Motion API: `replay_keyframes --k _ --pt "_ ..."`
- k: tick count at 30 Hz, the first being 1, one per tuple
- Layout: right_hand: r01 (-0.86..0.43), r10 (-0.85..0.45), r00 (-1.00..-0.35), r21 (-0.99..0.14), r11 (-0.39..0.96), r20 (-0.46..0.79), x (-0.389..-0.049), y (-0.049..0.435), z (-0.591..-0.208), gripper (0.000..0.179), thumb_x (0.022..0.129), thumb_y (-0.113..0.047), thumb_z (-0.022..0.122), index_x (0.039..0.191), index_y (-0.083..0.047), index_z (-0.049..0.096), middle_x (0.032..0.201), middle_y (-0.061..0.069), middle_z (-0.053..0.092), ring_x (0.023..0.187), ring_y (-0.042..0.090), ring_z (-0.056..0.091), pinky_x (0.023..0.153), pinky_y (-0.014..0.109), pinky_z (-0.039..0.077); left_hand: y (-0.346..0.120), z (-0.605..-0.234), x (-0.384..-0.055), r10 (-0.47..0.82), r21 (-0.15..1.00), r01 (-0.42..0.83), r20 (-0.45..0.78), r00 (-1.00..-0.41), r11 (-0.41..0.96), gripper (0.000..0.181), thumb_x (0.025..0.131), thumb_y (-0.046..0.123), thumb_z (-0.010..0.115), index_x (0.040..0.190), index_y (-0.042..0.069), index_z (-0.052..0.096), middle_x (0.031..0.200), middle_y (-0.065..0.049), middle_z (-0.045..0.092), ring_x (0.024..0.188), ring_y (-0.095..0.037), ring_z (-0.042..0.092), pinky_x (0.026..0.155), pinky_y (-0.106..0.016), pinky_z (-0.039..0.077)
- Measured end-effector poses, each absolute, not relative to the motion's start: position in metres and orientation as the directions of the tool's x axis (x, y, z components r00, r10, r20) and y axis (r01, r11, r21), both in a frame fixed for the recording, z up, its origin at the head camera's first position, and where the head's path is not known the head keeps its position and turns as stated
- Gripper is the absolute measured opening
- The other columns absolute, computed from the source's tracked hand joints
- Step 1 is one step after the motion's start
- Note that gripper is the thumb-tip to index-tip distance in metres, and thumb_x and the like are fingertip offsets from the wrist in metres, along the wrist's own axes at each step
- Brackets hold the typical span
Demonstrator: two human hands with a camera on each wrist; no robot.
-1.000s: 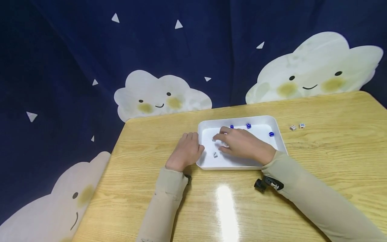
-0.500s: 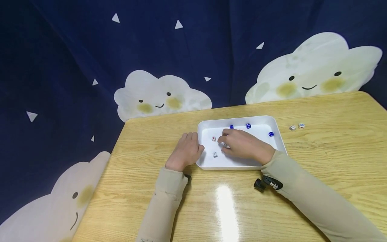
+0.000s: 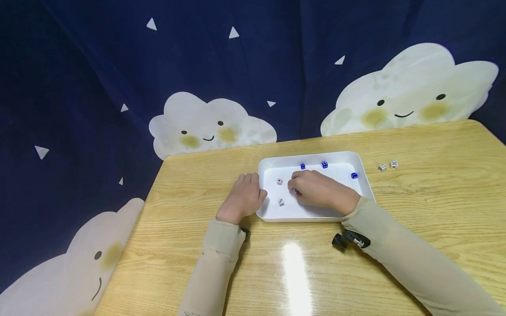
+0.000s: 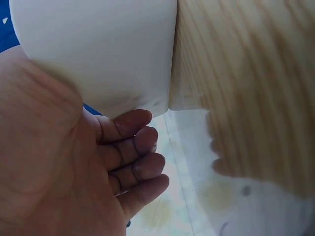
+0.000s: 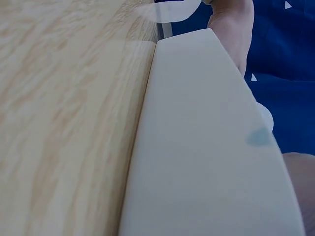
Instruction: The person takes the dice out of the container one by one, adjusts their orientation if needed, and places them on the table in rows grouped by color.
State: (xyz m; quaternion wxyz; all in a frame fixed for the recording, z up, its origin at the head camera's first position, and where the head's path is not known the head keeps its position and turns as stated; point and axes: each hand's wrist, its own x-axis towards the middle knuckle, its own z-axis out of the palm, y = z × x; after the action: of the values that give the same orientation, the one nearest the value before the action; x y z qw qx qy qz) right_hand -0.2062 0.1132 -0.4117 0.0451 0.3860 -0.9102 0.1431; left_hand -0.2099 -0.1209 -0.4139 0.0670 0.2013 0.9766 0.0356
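In the head view a white tray [image 3: 340,172] lies on the table. My left hand [image 3: 243,197] grips its left end, thumb over the rim; the left wrist view shows the fingers [image 4: 142,164] curled by the outer wall. My right hand [image 3: 320,189] is down inside the tray, pinching a small white die [image 3: 296,191] mostly covered by the fingers. Left of those fingertips sit a white die with a red dot [image 3: 279,181] and, nearer me, another white die [image 3: 281,202]. The right wrist view is mostly filled by the tray's outer wall [image 5: 206,137].
Blue dice rest in the tray: one at the back [image 3: 302,166], a second blue die [image 3: 324,165] beside it, and a third blue die [image 3: 354,175] at the right. Beyond the right rim, two white dice [image 3: 381,167] lie on the wooden table [image 3: 427,193]. A dark-blue curtain [image 3: 292,70] hangs behind.
My right hand has drawn back rightward from the red-dot die, uncovering it, and its fingers have drawn together round another white die. The left hand has stayed put on the tray.
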Motion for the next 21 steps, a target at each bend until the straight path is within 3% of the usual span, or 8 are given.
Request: replay_keyframes --k 4,21 --pt "-0.719 -0.692 -0.695 -0.208 0.664 0.195 -0.205 0.113 -0.410 0.015 0.083 0.004 0.069 0.076 -0.010 0.069 0.077 0.001 0.060 0.066 0.012 0.049 0.064 0.028 0.047 -0.121 -0.413 -0.210 0.390 0.099 0.380 -0.122 -0.913 0.920 0.028 0.105 0.024 0.040 0.112 -0.002 0.048 0.100 -0.011 0.049 0.096 -0.027 0.040 0.091 -0.035 0.038" --pt "-0.718 -0.688 -0.696 -0.163 0.677 0.206 -0.201 0.117 -0.394 0.015 0.084 0.005 0.067 0.085 -0.007 0.075 0.080 0.003 0.064 0.068 0.015 0.055 0.067 0.031 0.051 -0.121 -0.412 -0.209 0.396 0.110 0.384 -0.118 -0.911 0.917 0.027 0.104 0.023 0.039 0.110 -0.001 0.047 0.098 -0.011 0.048 0.095 -0.026 0.039 0.090 -0.035 0.037"
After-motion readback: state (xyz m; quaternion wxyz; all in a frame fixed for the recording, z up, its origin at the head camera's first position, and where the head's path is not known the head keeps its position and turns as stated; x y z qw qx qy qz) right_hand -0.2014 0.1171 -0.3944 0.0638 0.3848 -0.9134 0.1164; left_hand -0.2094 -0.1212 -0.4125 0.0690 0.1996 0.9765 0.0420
